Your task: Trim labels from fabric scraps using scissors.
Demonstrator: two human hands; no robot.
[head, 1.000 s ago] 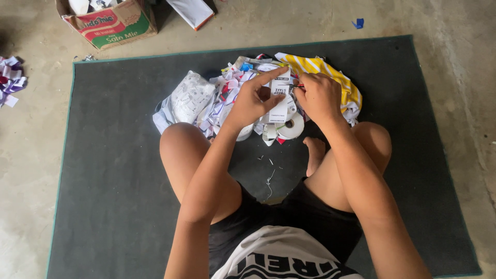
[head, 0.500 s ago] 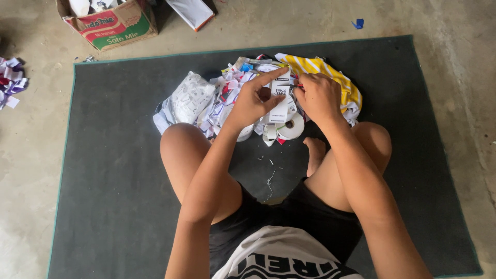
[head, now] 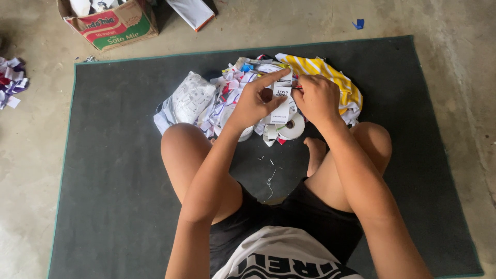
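Your top: white shirt [head: 281,256] with bold black block lettering across the front.
Your shorts [head: 289,219]: black, short-legged.
Your arms: bare, no sleeves reaching them.
Your feet: bare.

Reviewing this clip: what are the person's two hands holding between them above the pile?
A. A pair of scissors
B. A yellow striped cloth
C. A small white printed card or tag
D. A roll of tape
C: the left hand and right hand pinch a small white printed tag between them, while the tape roll and yellow striped cloth lie on the pile.
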